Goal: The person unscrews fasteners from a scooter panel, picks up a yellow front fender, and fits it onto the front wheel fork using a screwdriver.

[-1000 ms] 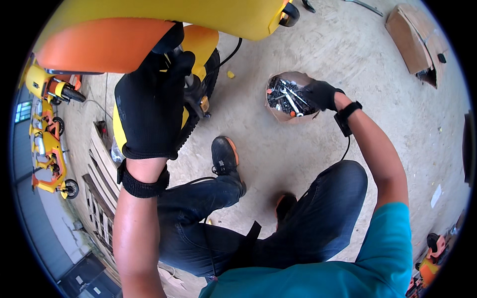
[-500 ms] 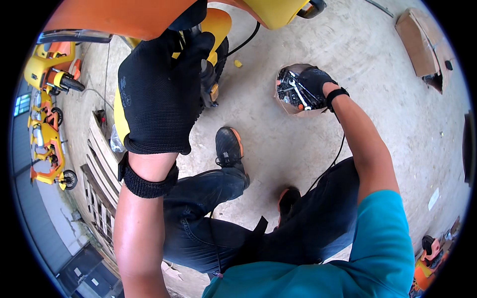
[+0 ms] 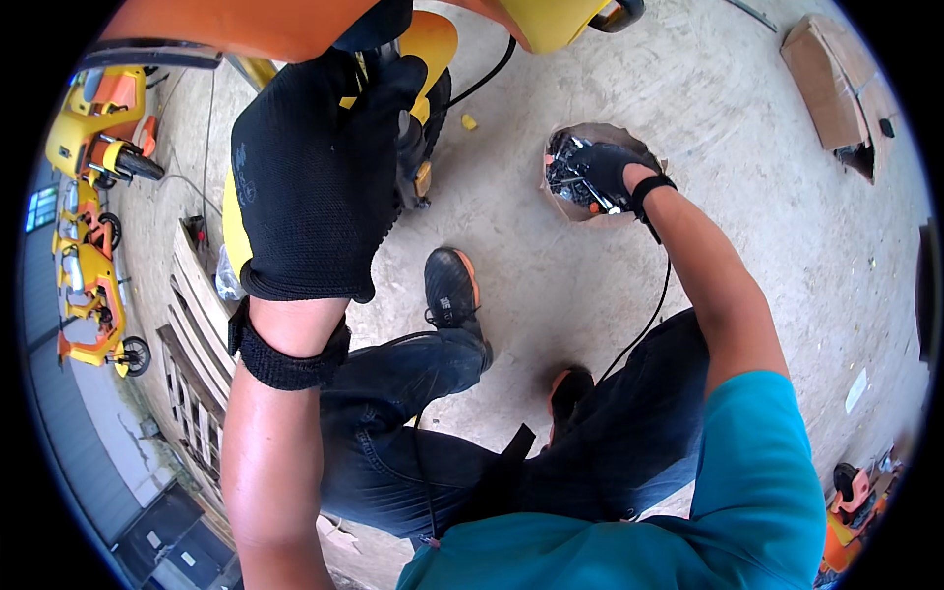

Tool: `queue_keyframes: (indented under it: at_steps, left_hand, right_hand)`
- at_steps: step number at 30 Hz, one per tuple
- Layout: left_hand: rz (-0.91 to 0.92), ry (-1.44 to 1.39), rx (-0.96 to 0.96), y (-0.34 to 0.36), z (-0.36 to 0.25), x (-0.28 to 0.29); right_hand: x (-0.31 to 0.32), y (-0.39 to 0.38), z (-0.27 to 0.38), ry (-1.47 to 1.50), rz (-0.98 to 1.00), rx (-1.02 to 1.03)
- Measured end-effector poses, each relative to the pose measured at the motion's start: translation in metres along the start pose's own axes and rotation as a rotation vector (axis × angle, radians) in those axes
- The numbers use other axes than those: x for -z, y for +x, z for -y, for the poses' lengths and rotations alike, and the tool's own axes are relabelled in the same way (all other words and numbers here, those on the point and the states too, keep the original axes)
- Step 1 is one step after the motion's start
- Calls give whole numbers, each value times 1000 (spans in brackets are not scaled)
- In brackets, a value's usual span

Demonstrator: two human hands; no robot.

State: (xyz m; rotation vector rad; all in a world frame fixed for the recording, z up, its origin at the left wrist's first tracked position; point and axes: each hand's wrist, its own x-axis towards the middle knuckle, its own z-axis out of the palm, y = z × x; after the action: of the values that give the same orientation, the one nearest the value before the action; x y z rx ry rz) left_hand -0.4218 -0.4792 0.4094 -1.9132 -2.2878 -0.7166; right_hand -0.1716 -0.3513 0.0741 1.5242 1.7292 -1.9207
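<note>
My left hand [image 3: 303, 192], in a black knit glove, is closed under the front of an orange and yellow scooter [image 3: 221, 25]. Its fingers curl round a part near the yellow fender [image 3: 430, 44]; that part is mostly hidden by the glove and the body panel. My right hand [image 3: 610, 165], gloved in the same black, reaches down into an open cardboard box [image 3: 590, 214] on the floor. Dark small hardware and a shiny open-ended wrench [image 3: 595, 190] lie in the box beside the hand. Its fingertips are sunk among the contents and hidden.
A black cable [image 3: 489, 84] runs from the scooter's wheel area. Wooden pallets [image 3: 197, 305] lie at the left, with more yellow and orange scooters [image 3: 93, 295] beyond. A torn cardboard carton [image 3: 826, 88] sits far right. My shoe [image 3: 451, 285] stands between scooter and box.
My right hand has shifted slightly left and deeper over the box, covering more of the wrench. My left hand keeps its hold under the scooter front.
</note>
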Motion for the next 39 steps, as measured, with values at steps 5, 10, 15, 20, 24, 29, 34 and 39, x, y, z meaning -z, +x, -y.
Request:
queue_keyframes:
  at_steps: [5,10,15,20,24,29,34,39]
  left_hand:
    - [48,-18,188,-2,-5,2]
    - [97,70,134,1,3,4]
    - [47,258,-160,5,15,7]
    - [42,264,-176,2,18,8]
    - [76,179,-160,3,14,9]
    - [81,78,31,3,18,4]
    - [75,128,21,3,22,5]
    - [76,194,-147,-2,20,8]
  right_hand:
    - [18,0,-1,-865,216,451]
    - [37,4,-26,-950,196,560]
    - [41,21,-33,-799,42,155]
    - [34,8,-24,-912,-222,222]
    - [41,4,-24,-908,-124,155]
    - [48,17,-40,-1018,-111,225]
    - [49,18,-34,-896,-162,352]
    - [40,6,-24,-720,-174,391]
